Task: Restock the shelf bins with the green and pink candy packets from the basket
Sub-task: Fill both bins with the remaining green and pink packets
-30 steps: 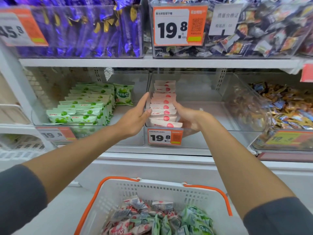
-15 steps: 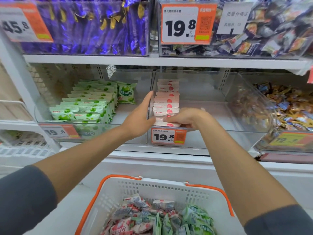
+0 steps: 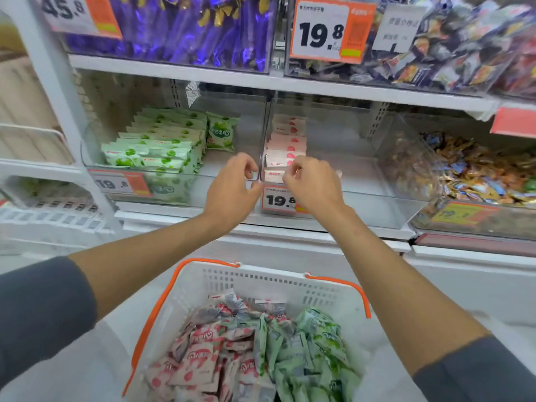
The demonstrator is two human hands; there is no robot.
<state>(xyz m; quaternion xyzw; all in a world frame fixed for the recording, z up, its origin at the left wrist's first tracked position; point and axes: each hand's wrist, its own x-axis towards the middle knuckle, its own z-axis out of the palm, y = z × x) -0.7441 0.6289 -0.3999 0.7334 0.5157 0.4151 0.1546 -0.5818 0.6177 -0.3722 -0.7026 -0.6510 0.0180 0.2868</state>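
A row of pink candy packets [image 3: 287, 142] stands on edge along the left side of the middle clear bin [image 3: 356, 181]. Green candy packets [image 3: 162, 146] fill rows in the left clear bin [image 3: 232, 169]. My left hand [image 3: 232, 190] and my right hand [image 3: 314, 185] hover close together at the front edge between the two bins, fingers loosely curled and holding nothing. My right fingertips are just beside the front pink packet. Below, the white basket [image 3: 261, 275] with orange handles holds loose pink packets [image 3: 203, 355] on its left and green packets [image 3: 313, 349] on its right.
A bin of mixed wrapped candies [image 3: 475, 175] sits to the right. On the upper shelf are purple wrapped sweets [image 3: 188, 27] and another mixed bin [image 3: 452, 44]. Price tags reading 19.8 [image 3: 278, 200] hang on the bin fronts. The right part of the middle bin is bare.
Both hands have drawn back from the pink row toward the bin's front edge. My left hand went from flat against the divider to curled; my right hand lifted off the front packets.
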